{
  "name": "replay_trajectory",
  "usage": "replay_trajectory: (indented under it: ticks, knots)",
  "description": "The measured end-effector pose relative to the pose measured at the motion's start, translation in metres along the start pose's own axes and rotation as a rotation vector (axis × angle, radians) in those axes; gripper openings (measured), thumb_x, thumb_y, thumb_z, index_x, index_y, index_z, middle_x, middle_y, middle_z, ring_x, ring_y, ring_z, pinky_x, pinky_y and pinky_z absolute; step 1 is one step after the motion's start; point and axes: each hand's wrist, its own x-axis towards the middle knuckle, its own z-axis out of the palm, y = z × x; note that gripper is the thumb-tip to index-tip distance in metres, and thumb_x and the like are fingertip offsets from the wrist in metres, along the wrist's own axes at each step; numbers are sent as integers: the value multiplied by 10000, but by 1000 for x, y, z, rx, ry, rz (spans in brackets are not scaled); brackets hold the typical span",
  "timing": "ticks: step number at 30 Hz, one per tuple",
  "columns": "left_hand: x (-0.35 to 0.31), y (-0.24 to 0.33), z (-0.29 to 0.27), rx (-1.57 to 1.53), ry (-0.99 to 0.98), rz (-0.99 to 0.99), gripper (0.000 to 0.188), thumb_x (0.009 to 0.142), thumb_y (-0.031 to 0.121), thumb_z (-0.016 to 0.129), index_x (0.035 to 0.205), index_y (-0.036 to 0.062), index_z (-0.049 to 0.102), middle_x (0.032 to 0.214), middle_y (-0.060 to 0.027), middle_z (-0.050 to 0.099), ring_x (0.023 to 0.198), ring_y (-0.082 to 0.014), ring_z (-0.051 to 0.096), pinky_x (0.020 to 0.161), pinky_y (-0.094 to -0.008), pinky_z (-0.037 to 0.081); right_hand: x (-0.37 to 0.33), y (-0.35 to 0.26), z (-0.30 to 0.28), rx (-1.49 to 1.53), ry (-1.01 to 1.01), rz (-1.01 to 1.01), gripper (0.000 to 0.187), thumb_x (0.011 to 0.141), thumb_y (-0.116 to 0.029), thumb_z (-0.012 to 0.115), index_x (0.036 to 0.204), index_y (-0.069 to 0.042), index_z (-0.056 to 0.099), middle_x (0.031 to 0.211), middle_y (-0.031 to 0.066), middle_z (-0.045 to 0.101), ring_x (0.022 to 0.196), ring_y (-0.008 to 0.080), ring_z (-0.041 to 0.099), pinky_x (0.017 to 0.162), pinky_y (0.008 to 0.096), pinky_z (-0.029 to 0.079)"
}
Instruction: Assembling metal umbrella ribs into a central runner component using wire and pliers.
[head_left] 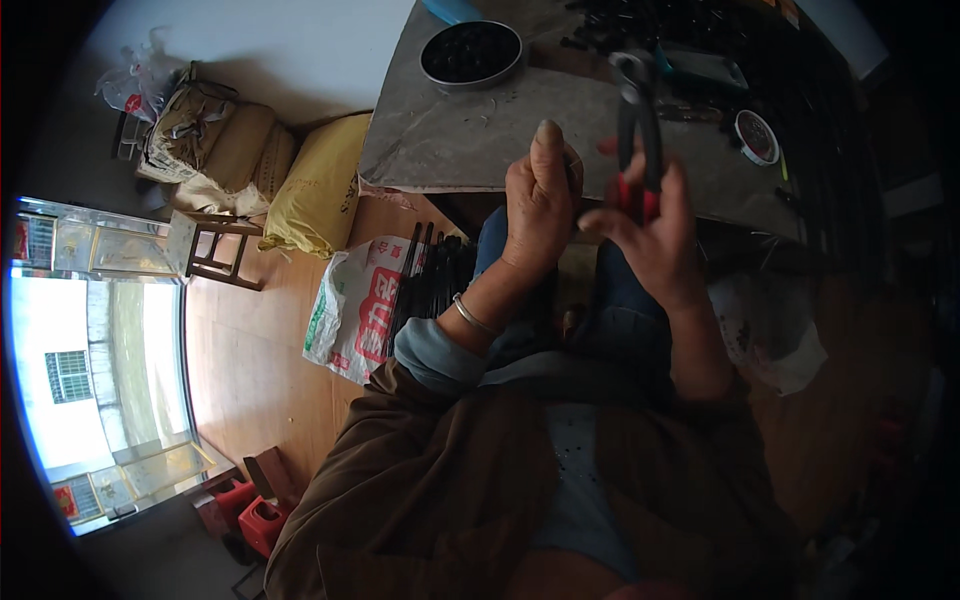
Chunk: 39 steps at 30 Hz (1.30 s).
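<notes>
My right hand (662,232) grips a pair of pincers (640,130) by the red ends of its dark handles, with the metal jaws pointing away from me above the table. The hand and tool are a little blurred. To the left of it, my left hand (535,200) is closed near the table's front edge, its thumb pointing up. A dark edge shows behind its fingers, but I cannot make out what they hold. Beyond the hands stands the grey table (430,135), with a round bowl (455,80) of small black pieces on it.
A heap of black pieces (690,25), a teal tray (705,68) and a small round tub (757,138) lie at the table's far right. Full sacks (325,180) and a wooden stool (225,250) stand left. Dark rods (425,285) lie on a printed sack (350,310) beside my legs.
</notes>
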Motion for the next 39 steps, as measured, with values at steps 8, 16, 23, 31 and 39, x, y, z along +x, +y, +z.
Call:
replay_trajectory:
  ticks: [8,16,23,31,39]
  knots:
    - [-2,0,2,-15,11,-40,651,981,582,294,674,54,521,560,4,478,504,-73,433,460,-215,323,12,15,17,-86,157,-89,242,831,-55,711,938,-57,494,775,23,584,654,90,600,571,236,497]
    - [7,0,-10,-46,-17,-70,700,993,553,308,689,-8,596,502,8,417,493,-56,391,460,-250,299,-4,12,-8,-360,151,-124,250,774,58,683,876,-45,479,873,81,585,710,179,613,596,297,485]
    - [7,5,-5,-120,41,-110,655,999,514,354,731,-25,612,496,21,411,478,-52,381,449,-234,287,1,1,-50,-886,-25,-262,495,567,66,761,930,-111,476,981,49,532,918,263,547,825,412,398]
    - [6,4,-1,-121,27,-94,649,1000,505,361,739,-30,621,495,23,409,473,-50,373,451,-233,284,5,-4,-63,-1029,-88,-304,483,554,69,761,924,-119,515,1003,22,528,937,243,549,822,399,399]
    - [5,1,-1,-124,8,-92,631,997,504,377,742,-19,622,505,31,402,484,-48,370,455,-233,281,0,-5,-60,-957,-82,-303,457,559,72,746,916,-115,532,993,20,532,914,230,557,785,381,416]
